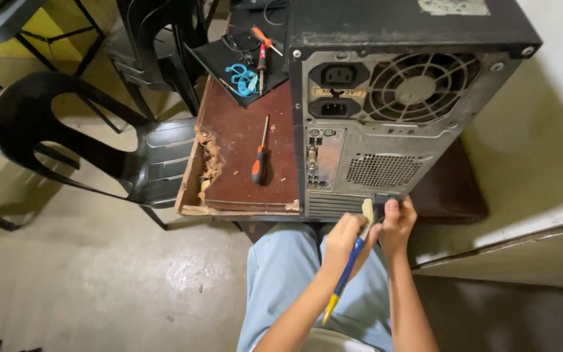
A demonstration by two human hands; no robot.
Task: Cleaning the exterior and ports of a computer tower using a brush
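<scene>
A grey desktop computer case (386, 124) stands on a brown wooden table (242, 130), its rear panel with fan grille and sockets facing me. My left hand (341, 240) is closed around a brush with a blue and yellow handle (343, 277). Its pale bristles (367, 208) touch the bottom edge of the rear panel. My right hand (397, 225) is right beside it and pinches a small black part (382, 199) at the same lower edge. My thumb lies on that part. Below the hands are my legs in light blue trousers (288, 274).
An orange and black screwdriver (260, 161) lies on the table left of the case. Farther back are another screwdriver (261, 47) and a blue object (242, 79) on a dark tray. The table's left edge (208, 163) is crumbled. Black plastic chairs (66, 130) stand to the left.
</scene>
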